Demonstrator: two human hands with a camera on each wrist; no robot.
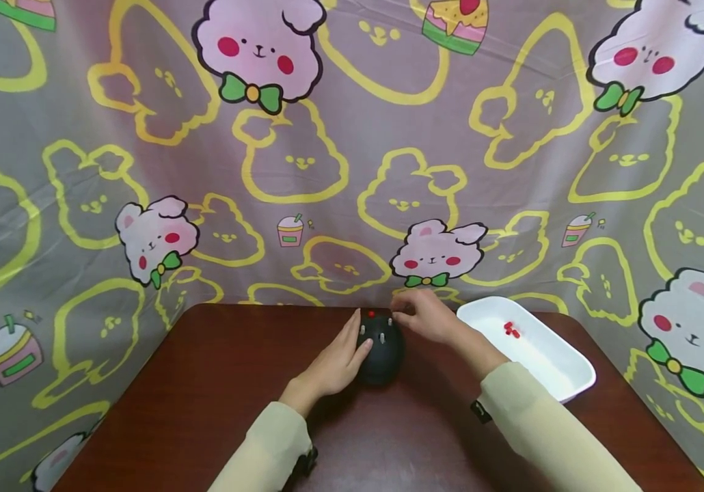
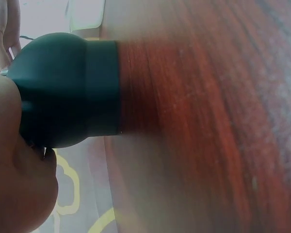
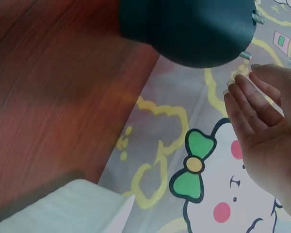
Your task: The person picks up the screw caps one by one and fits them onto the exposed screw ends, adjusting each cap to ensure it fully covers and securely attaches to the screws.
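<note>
A black rounded object [image 1: 380, 350] stands on the brown table [image 1: 217, 383], with short metal studs [image 3: 246, 56] sticking out of its top and a small red piece [image 1: 370, 313] on one of them. My left hand [image 1: 338, 360] lies against its left side, fingers fairly straight and touching it; the left wrist view shows the black object [image 2: 68, 92] right against that hand [image 2: 14, 174]. My right hand [image 1: 426, 317] hovers at the object's upper right. In the right wrist view its fingers [image 3: 245, 99] are loosely bent, tips just beside a stud, and nothing shows in the palm.
A white rectangular tray [image 1: 564, 383] sits on the table's right side with a few small red pieces [image 1: 512, 329] in it. A cartoon-print cloth [image 1: 352, 171] hangs behind and around the table. The table's far edge runs just behind the black object.
</note>
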